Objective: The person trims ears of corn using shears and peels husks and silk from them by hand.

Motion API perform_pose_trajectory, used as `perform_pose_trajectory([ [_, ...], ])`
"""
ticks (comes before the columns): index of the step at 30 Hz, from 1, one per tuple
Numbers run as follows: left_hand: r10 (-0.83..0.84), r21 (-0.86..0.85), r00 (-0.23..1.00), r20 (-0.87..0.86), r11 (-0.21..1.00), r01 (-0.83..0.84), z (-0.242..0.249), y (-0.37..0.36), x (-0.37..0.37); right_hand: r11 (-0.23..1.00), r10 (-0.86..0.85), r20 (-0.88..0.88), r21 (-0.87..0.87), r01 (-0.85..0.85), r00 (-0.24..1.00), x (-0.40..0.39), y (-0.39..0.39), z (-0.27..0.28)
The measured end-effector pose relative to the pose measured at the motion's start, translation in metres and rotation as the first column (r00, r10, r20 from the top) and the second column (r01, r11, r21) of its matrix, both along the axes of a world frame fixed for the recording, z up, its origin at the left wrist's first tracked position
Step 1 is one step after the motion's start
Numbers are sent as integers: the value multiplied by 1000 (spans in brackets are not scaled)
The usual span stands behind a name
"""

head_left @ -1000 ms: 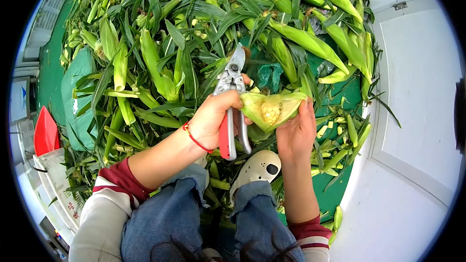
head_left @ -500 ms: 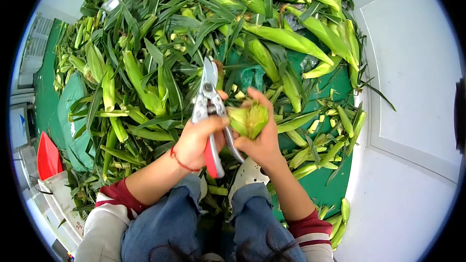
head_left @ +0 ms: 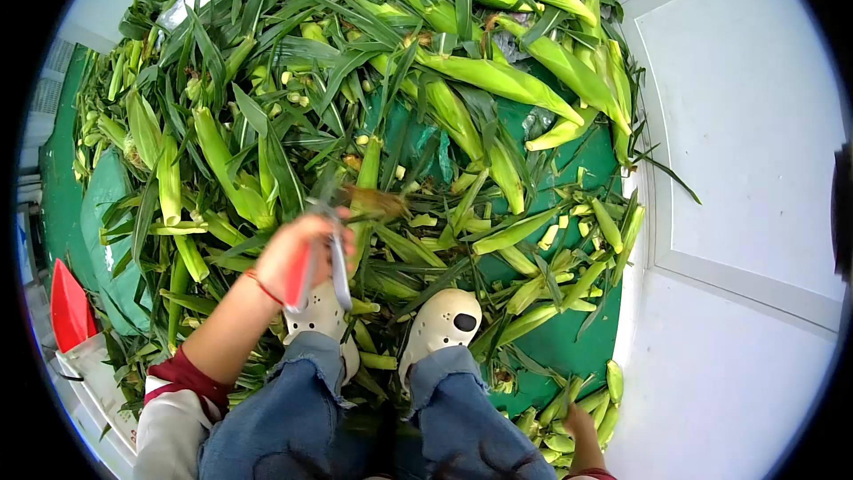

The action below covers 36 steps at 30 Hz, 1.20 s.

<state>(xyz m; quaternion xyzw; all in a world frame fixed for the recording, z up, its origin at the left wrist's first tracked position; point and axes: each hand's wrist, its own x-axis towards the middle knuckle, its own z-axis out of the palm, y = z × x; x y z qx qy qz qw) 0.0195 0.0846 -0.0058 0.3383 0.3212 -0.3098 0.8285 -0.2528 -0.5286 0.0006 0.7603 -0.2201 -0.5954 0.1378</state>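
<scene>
My left hand (head_left: pixel 298 253) is wrapped round pruning shears (head_left: pixel 340 271) with red and grey handles; their blades are blurred by motion, beside a corn ear with brown silk (head_left: pixel 378 203). Down at the lower right, my right hand (head_left: pixel 579 425) reaches to a small pile of green ears (head_left: pixel 611 409). Its fingers are partly hidden among the husks, and I cannot make out whether they hold anything. Long unhusked ears (head_left: pixel 506 80) and leaves lie heaped in front of me.
My cream clogs (head_left: pixel 444 320) stand among husks on the green floor (head_left: pixel 591 338). A white panel wall (head_left: pixel 737 107) bounds the right side. At the left are a green bag (head_left: pixel 115 240), a red scoop-like object (head_left: pixel 73 307) and a white container (head_left: pixel 98 378).
My right hand has left the spot beside the shears and moved down to the lower-right pile; the green piece is no longer visible in it. My left hand has shifted left with the shears.
</scene>
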Motion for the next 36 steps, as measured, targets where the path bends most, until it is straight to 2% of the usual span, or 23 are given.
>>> perform_pose_trajectory([
  [1,204,-143,979,-16,968,-204,6,9,3,998,16,-133,-62,-25,991,-50,-37,0],
  [5,459,-230,876,149,878,-421,30,41,22,992,-78,-539,-126,11,839,-115,-112,-1],
  [7,517,-337,820,245,839,-428,37,57,30,995,-27,-128,-100,14,991,-51,-86,-6],
  [8,496,-372,797,345,852,-369,40,66,35,993,46,289,-113,-14,956,2,-54,-17],
  [9,477,-399,760,441,863,-309,45,73,39,977,163,567,20,-212,807,55,-30,-31],
  [10,535,-398,688,491,840,-368,52,79,42,957,164,676,67,-282,719,112,0,-45],
  [12,562,-349,523,641,820,-454,66,89,47,875,-91,898,279,-396,431,227,110,-39],
  [13,572,-191,466,675,745,-639,76,92,46,748,-206,953,300,-593,222,269,146,-53],
  [14,429,71,435,792,642,-764,76,94,46,716,-232,941,337,-612,247,305,183,-56],
  [15,255,295,435,864,444,-846,75,96,47,689,-248,939,344,-638,239,335,207,-82],
  [16,142,423,485,863,321,-847,76,95,45,701,-183,930,352,-620,320,360,232,-94],
  [17,217,380,500,839,426,-821,73,92,40,695,-121,953,281,-662,277,376,250,-116],
  [19,429,73,688,585,817,-571,82,69,29,782,-21,934,238,-577,357,392,280,-126],
  [21,365,-46,852,375,925,-376,65,35,19,758,-144,942,303,-577,305,387,280,-125],
  [22,195,144,910,367,954,-262,55,18,13,770,-255,897,414,-485,362,377,281,-116],
  [23,33,321,945,326,936,-143,45,2,4,743,-331,798,549,-382,503,367,279,-108],
  [25,-144,282,940,310,958,53,24,-19,-11,646,-484,753,651,-397,446,319,274,-99],
  [26,-149,237,947,284,968,81,18,-30,-14,602,-569,561,782,-161,600,297,270,-86],
  [27,-152,192,954,258,976,104,15,-42,-18,463,-718,423,883,-75,552,266,262,-98],
  [28,-141,187,960,241,978,96,15,-53,-20,310,-835,199,941,139,513,251,275,-60],
  [30,-140,197,952,274,976,87,6,-67,-24,110,-924,-25,938,329,381,227,288,-26],
  [33,-162,240,910,382,968,72,11,-72,-26,-30,-986,-58,983,181,155,221,312,10],
  [36,-168,279,865,472,960,34,27,-73,-22,-61,-990,-65,998,29,123,240,329,27],
])
